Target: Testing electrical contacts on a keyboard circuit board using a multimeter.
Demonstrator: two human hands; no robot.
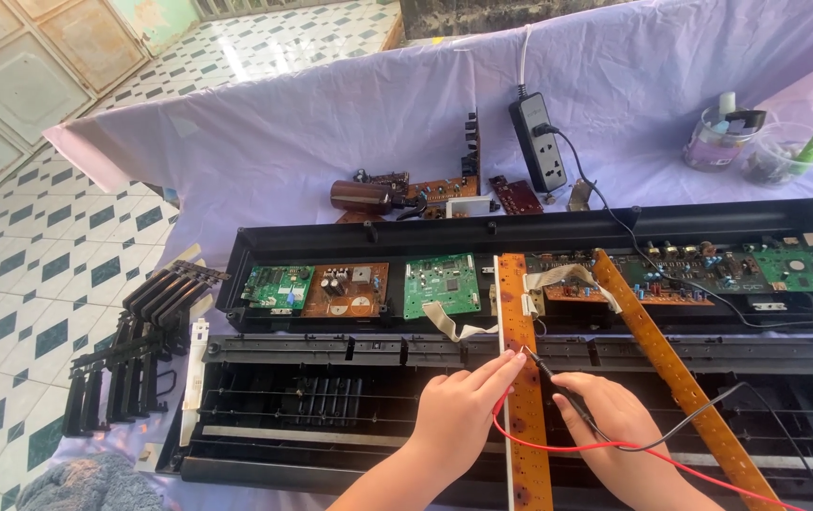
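Orange strip board [524, 378] lies across the opened keyboard case [331, 407] at the desk's near edge. The left hand [458, 407] pinches a red lead [558, 445] against it; the right hand [605, 416] closes on a black probe [543, 367], tip touching the strip. Judging by this, testing is underway. Farther back, a second strip [681, 378], green boards [440, 284] and a power strip [539, 142] sit.

Red lead [709, 470] cut off at bottom edge; right hand [614, 431] wrist cropped.
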